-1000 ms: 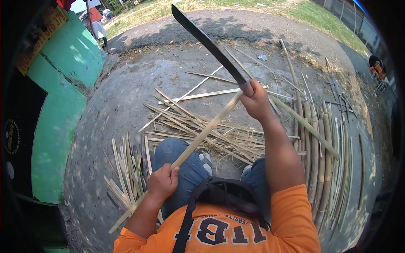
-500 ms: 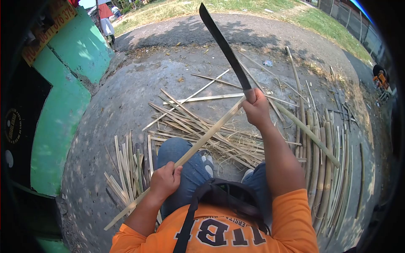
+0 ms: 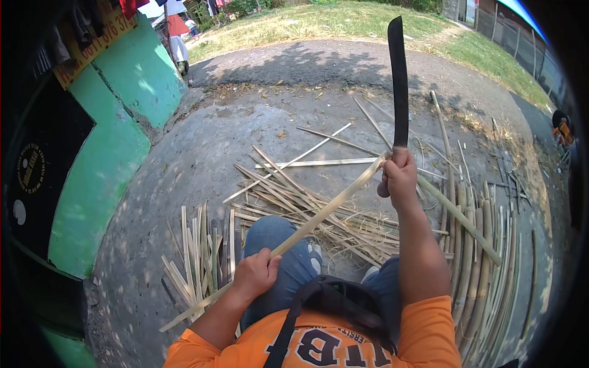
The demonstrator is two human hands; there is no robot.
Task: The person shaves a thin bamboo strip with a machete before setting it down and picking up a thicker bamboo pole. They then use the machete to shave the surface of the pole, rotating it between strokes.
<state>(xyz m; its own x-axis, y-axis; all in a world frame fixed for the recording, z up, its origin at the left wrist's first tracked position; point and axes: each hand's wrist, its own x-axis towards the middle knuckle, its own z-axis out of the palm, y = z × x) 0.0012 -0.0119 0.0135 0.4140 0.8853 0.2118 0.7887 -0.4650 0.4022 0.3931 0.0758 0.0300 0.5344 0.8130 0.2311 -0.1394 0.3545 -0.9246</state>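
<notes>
My right hand (image 3: 402, 179) is wrapped round the handle of a machete (image 3: 399, 86), whose long dark blade points almost straight up. My left hand (image 3: 256, 273) grips a long pale bamboo strip (image 3: 328, 210) near my left knee. From there the strip slants up to the right, its far end right at my right hand. Its other end passes under my left forearm toward the ground. In front of my knees lies a loose heap of split bamboo strips (image 3: 288, 195) with thin shavings (image 3: 350, 230).
Bamboo poles (image 3: 477, 270) lie side by side at right, with a greenish bamboo piece (image 3: 460, 216) slanting across them. Shorter split pieces (image 3: 195, 251) lie at left. A green wall (image 3: 101, 184) borders the left side. Beyond the concrete (image 3: 202, 147) run a road and grass.
The machete has swung from leaning left to nearly upright, and my right hand has shifted right. The left hand keeps its grip on the bamboo strip. My view has shifted slightly.
</notes>
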